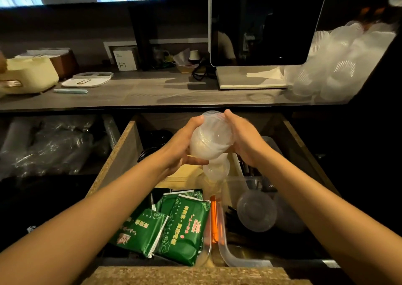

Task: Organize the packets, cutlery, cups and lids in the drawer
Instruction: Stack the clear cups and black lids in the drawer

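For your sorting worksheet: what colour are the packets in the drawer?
Green packets, with light lettering and swirls, clearest in the head view.

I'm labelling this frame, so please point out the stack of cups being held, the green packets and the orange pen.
stack of cups (210, 141), head view, cloudy side wall
green packets (185, 226), head view, front of the right packet
orange pen (213, 217), head view, mid barrel
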Demonstrator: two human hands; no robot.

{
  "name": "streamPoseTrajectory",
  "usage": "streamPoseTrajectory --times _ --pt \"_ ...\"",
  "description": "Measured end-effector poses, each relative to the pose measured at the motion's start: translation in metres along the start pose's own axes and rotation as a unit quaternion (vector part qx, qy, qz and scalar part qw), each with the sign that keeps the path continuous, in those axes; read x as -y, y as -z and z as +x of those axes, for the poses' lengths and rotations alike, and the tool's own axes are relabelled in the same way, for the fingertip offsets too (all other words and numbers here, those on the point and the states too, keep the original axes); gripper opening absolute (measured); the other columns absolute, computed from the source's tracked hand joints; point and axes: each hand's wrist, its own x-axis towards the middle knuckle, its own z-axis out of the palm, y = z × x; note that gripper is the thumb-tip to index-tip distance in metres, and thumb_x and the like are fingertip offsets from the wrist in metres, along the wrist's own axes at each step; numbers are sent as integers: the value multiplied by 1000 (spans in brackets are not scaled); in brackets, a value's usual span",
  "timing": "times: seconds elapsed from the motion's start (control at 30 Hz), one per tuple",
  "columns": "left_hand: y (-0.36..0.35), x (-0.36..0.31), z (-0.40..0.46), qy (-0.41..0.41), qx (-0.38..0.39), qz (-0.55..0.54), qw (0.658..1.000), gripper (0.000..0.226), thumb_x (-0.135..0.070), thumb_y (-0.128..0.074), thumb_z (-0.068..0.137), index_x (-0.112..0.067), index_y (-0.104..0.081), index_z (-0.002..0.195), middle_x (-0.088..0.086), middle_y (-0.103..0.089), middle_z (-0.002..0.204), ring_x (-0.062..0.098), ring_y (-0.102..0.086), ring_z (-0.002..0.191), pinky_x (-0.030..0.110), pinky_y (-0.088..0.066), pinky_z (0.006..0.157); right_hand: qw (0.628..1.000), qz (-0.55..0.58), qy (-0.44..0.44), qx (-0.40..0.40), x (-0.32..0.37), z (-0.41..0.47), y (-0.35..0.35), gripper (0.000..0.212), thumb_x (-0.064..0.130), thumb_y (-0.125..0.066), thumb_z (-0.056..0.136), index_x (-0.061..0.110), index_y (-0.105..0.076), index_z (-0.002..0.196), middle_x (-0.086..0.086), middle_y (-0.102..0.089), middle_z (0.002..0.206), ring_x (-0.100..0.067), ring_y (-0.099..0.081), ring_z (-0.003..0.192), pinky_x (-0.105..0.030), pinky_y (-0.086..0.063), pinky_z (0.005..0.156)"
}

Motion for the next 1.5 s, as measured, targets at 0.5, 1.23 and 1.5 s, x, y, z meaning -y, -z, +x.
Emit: streamPoseTrajectory --times 0.5,1.23,1.5 --pt "0 16 67 75 34 73 994 43 -60 -32 102 -30 -53 125 12 -61 124 29 -66 106 40 -62 71 989 -112 -82 -56 -36 53 8 58 51 -32 102 5 -61 122 -19 -64 118 -32 -62 106 -53 -51 96" --pt "0 64 103 151 -23 243 958 66 -59 -18 105 -15 -50 142 11 -56 135 30 -54 118 46 -53 86 955 -286 -82 -9 -79 55 11 47 33 -34 104 -6 -60 109 -17 -55 91 -44 -58 104 -49 -48 92" --pt "9 70 101 214 14 168 962 74 -69 -20 100 -14 -58 132 16 -64 116 33 -67 99 40 -63 72 945 -294 -119 86 -79 56 18 35 29 -39 104 2 -51 124 -19 -53 120 -34 -60 108 -48 -58 84"
